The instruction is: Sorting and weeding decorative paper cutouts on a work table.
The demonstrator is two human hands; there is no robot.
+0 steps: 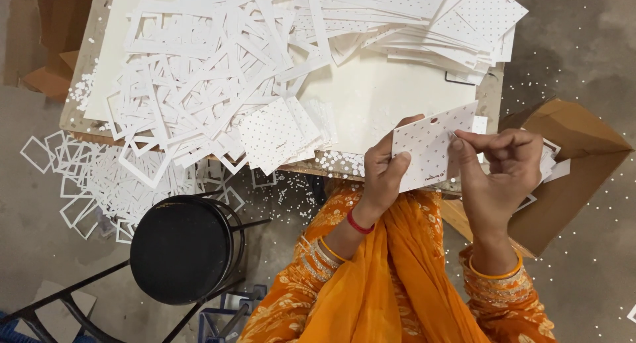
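Both hands hold one perforated white card over the near table edge.

We see the left hand point(381, 177) gripping the card point(429, 152) along its left edge, thumb on the face, fingers behind. The right hand point(498, 171) pinches the card's right edge between thumb and fingertips (the card is tilted, with one punched hole near its top). Just left, a stack of dotted cards point(281, 132) rests on the table point(384, 91), beside a heap of white cut-out frames point(199, 58). Below stands a black round stool point(182, 247); at right, an open cardboard box point(583, 151).
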